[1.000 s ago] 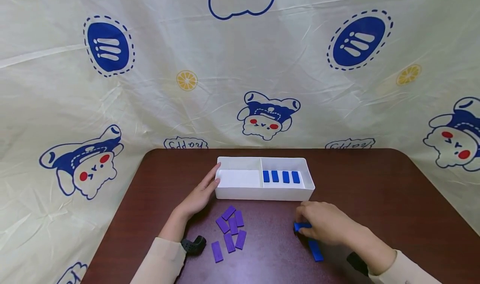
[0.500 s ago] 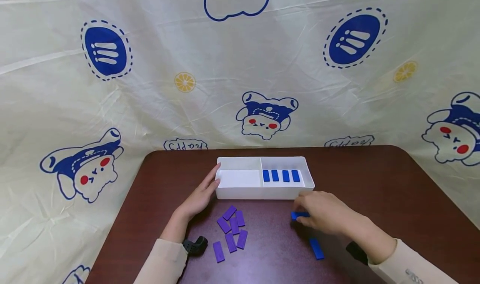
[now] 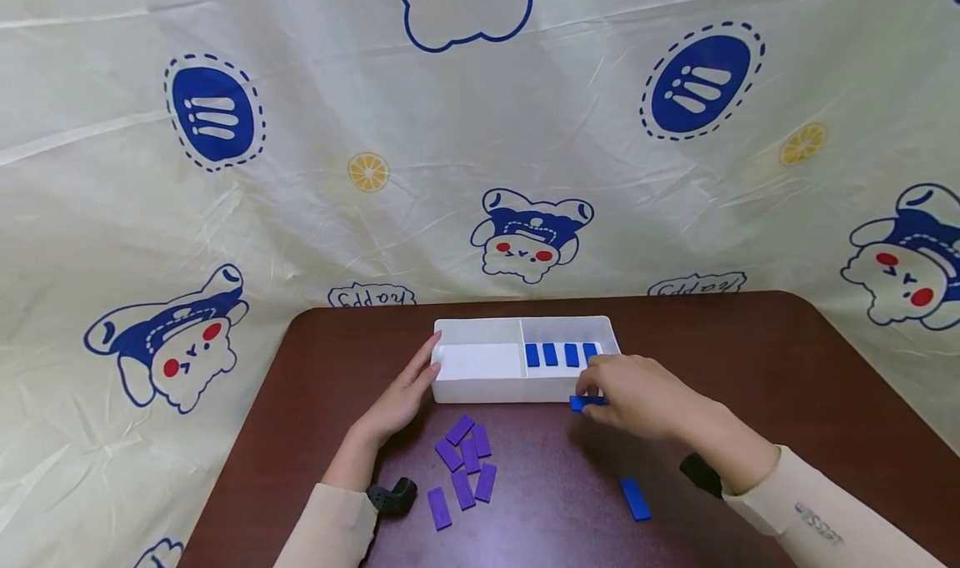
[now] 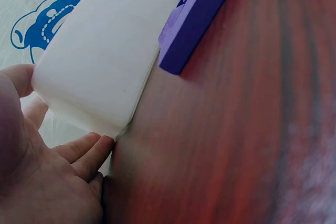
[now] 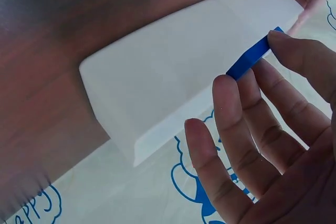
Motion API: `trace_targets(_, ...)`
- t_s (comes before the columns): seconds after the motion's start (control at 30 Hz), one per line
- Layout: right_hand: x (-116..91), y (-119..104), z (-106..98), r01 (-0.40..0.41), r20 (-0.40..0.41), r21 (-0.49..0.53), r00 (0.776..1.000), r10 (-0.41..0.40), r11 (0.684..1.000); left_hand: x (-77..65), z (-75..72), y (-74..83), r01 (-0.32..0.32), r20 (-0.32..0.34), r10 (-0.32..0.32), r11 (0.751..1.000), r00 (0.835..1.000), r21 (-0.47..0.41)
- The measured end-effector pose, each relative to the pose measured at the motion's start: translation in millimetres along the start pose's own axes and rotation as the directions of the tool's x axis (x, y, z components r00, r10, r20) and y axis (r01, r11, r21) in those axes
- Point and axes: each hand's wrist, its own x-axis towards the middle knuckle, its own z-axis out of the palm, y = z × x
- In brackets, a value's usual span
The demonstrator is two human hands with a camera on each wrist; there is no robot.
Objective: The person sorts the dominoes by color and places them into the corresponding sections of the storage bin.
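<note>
A white two-compartment box [image 3: 491, 391] stands near the back of the brown table. My left hand [image 3: 396, 403] rests against the box's left end, its fingers fairly straight along that wall. Between thumb and fingers, my right hand [image 3: 641, 395] pinches a small flat blue block [image 5: 254, 56], raised at the front wall of the right compartment. Several blue blocks [image 3: 551, 355] lie in a row inside that compartment; the rightmost is partly hidden by the right hand. The left compartment shows only its white floor. One more blue block [image 3: 635, 500] lies on the table nearer me.
Several purple blocks [image 3: 462, 489] lie loosely grouped on the table in front of the box's left half. A pale patterned cloth [image 3: 442, 243] hangs behind the table's far edge [image 3: 697, 297]. A black wrist device [image 3: 393, 497] sits by my left sleeve.
My right hand has carried the pinched blue block up and away from me, from the table to the box's front wall. The left hand has stayed at the box's end.
</note>
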Motion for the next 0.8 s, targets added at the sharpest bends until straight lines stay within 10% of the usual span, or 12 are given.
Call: trace_targets(0.8, 43.5, 0.1, -22.6, -0.007, 0.019, 0.052, 1.0, 0.006, 0.999, 1.7, -0.6, -1.9, -0.018, -0.008, 0.018, 1.0, 1.0, 0.001)
